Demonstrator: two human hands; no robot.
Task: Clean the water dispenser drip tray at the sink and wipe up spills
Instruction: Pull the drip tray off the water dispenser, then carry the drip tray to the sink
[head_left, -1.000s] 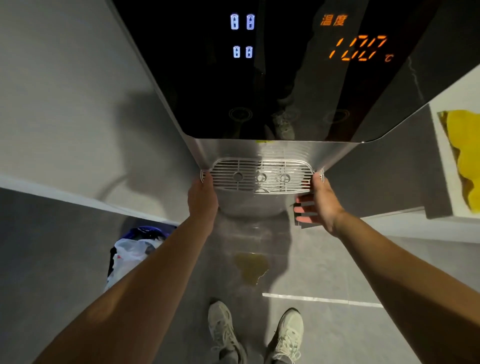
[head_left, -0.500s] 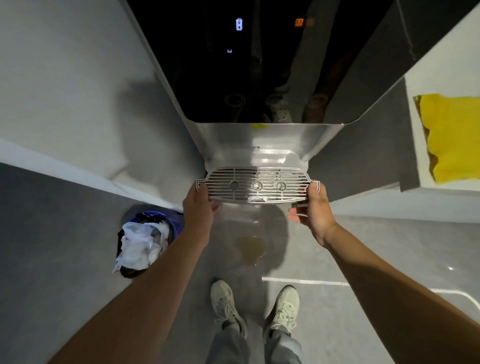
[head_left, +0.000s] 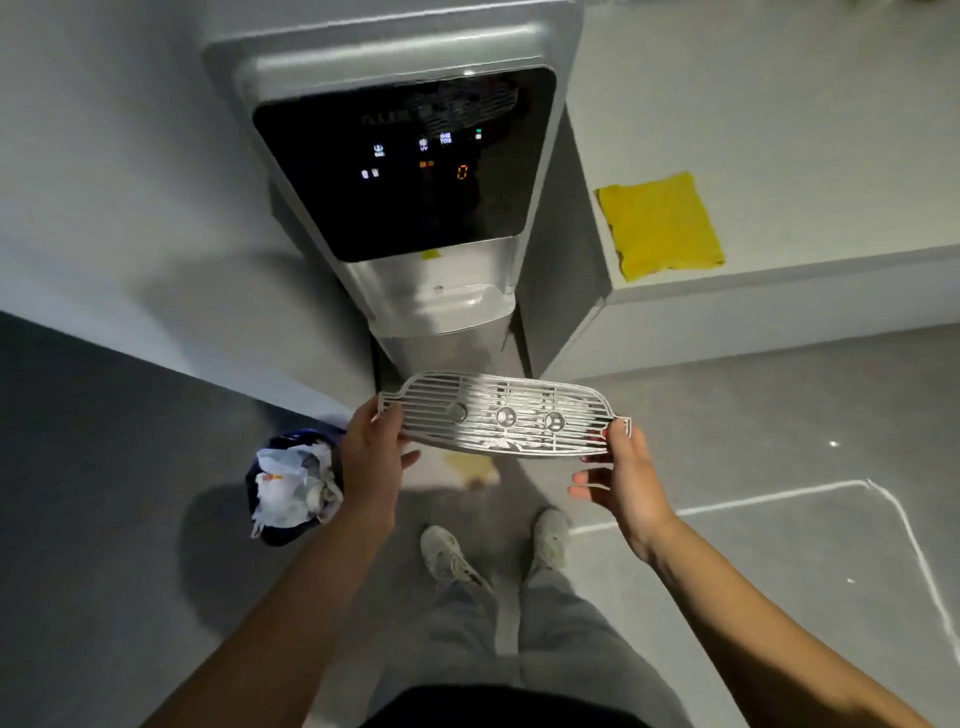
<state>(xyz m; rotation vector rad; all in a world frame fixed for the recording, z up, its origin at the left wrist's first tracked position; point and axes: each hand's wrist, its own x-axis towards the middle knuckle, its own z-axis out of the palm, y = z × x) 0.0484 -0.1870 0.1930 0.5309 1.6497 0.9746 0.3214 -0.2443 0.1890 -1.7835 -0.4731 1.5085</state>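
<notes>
tray (head_left: 498, 415): held level in front of dispenser (head_left: 405, 208), above floor spill (head_left: 470, 467) | left hand (head_left: 371, 457): pinching left end | right hand (head_left: 623, 473): thumb clamps right end tab, other fingers spread | handling: likely light, stiff, wet-slippery slotted grille; grip both ends

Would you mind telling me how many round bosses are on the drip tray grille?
3, in a row along the drip tray grille: one left of centre, one at centre, one right of centre. None seems hidden.
</notes>
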